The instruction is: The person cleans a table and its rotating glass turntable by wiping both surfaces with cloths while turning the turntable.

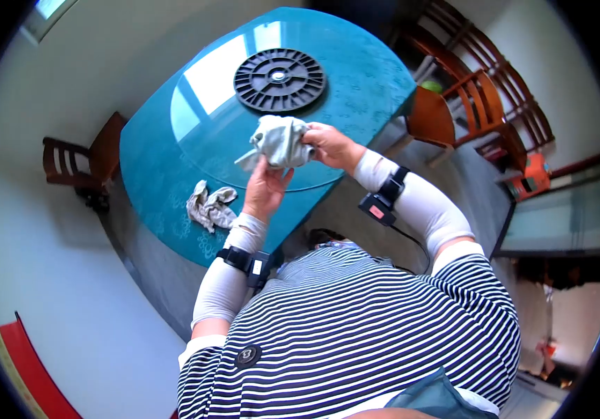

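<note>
A crumpled pale grey-green cloth (280,138) is held up in front of me, over the near part of the teal-covered table (148,150). My left hand (265,192) grips it from below, fingers closed on its lower edge. At its right side my right hand (331,145) pinches the fabric between thumb and fingers. A second cloth (210,207), whitish and bunched up, lies on the table to the left of my left hand. Beyond the held cloth sits a round black ribbed plastic base (280,80), flat on the table.
Wooden chairs stand at the table's left (94,157) and at its right (434,115). An orange box (532,176) is on the far right, beside a glass-topped cabinet (558,216). The wall runs close along the left. Cabled black devices are strapped to both forearms.
</note>
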`<control>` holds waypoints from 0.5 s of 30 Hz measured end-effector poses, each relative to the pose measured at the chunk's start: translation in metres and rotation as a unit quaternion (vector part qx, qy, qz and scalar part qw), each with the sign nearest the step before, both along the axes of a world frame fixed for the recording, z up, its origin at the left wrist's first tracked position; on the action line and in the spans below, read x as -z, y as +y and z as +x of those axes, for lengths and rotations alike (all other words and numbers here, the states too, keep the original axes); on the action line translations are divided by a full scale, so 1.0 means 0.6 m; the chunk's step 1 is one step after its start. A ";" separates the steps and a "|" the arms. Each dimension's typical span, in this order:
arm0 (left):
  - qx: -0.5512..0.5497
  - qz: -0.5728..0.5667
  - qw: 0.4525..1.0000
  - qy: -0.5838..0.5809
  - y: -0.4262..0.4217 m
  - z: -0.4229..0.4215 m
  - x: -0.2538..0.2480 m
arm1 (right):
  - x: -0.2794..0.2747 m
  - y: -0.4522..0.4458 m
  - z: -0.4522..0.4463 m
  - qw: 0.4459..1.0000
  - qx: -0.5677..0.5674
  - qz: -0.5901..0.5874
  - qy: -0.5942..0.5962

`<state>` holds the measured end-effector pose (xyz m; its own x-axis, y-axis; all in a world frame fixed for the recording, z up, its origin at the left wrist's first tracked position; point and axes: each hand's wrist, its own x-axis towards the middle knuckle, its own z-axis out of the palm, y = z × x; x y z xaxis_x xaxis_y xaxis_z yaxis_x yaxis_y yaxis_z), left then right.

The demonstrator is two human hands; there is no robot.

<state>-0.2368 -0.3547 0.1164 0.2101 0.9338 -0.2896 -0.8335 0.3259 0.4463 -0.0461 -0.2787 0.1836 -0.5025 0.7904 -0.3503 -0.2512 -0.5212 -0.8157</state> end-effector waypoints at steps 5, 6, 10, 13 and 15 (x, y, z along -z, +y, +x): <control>0.092 -0.071 0.993 -0.013 -0.030 -0.021 0.047 | -0.003 -0.013 -0.005 0.999 -0.033 -0.026 0.017; 0.130 -0.088 0.985 0.065 -0.037 -0.029 0.027 | -0.001 -0.010 -0.008 1.000 -0.014 -0.027 0.003; 0.133 -0.003 0.872 0.471 0.008 -0.109 0.104 | -0.005 0.081 0.014 0.962 -0.041 0.181 -0.200; 0.035 0.093 0.529 0.843 0.019 -0.185 0.132 | 0.042 0.113 0.001 0.759 -0.127 0.446 -0.456; -0.006 0.111 0.414 0.903 0.028 -0.219 0.139 | 0.121 0.105 -0.004 0.625 -0.274 0.517 -0.517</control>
